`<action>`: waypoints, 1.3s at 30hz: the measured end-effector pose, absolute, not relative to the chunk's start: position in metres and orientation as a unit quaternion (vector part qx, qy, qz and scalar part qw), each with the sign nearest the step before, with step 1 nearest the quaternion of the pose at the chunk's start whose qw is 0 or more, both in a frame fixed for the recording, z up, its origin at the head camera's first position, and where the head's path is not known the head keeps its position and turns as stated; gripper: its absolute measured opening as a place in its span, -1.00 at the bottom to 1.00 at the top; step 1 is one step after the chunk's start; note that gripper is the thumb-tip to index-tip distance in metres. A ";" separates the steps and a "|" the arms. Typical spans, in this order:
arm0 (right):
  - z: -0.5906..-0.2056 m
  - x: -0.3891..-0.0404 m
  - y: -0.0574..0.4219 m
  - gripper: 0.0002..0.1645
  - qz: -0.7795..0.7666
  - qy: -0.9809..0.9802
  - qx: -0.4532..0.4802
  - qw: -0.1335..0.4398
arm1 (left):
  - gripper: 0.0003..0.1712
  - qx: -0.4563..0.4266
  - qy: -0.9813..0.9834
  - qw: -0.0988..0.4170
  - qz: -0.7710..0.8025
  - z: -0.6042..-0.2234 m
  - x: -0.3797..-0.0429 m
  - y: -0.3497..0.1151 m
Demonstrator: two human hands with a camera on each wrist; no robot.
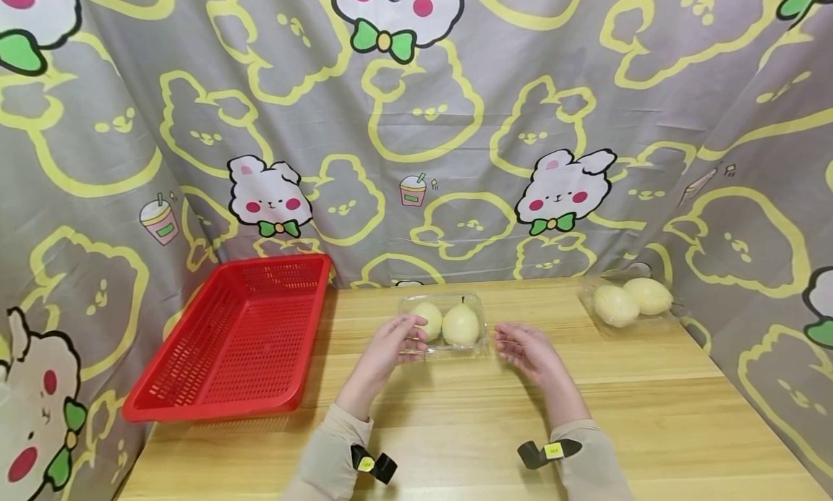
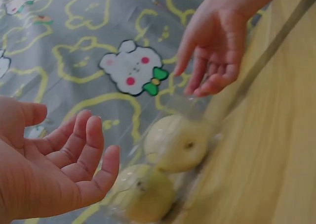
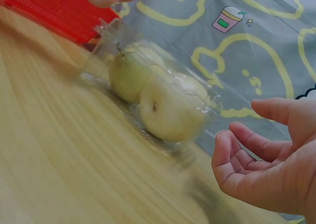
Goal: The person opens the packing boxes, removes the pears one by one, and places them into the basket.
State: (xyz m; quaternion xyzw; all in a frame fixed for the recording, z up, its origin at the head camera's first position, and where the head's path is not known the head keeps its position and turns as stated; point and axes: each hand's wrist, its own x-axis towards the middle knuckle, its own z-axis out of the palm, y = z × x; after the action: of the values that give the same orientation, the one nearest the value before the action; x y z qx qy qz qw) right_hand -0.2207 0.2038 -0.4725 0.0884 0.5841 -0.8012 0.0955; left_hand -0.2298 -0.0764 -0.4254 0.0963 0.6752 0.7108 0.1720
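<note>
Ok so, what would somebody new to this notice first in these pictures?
Probably the bright red basket at the left of the wooden table. Then, at centre, the clear box with two pale yellow pears, by the left hand and right hand, and the grey curtain behind, printed with white bunny faces.

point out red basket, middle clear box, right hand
Red basket [image 1: 250, 350]: head view, on its floor
Middle clear box [image 3: 101, 56]: right wrist view, on its end wall
Right hand [image 3: 279, 168]: right wrist view, on palm

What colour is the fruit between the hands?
The fruit is pale yellow, shown best in the head view.
</note>
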 end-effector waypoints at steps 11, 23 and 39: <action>-0.479 -0.223 0.197 -0.73 -0.800 0.581 0.099 0.114 | -0.44 0.091 0.658 0.233 0.710 -0.446 -0.225 -0.053; -0.473 -0.220 0.197 -0.75 -0.800 0.578 0.106 0.122 | -0.44 0.091 0.667 0.286 0.682 -0.464 -0.220 -0.041; -0.475 -0.221 0.199 -0.81 -0.794 0.582 0.108 0.134 | -0.47 0.059 0.592 0.321 0.737 -0.478 -0.217 -0.034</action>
State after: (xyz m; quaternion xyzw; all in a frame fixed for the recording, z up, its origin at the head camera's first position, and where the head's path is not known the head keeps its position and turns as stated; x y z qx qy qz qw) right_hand -0.2208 0.1988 -0.4755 0.1082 0.5823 -0.7945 0.1342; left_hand -0.2174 -0.0337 -0.4778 0.0585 0.5916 0.7372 0.3209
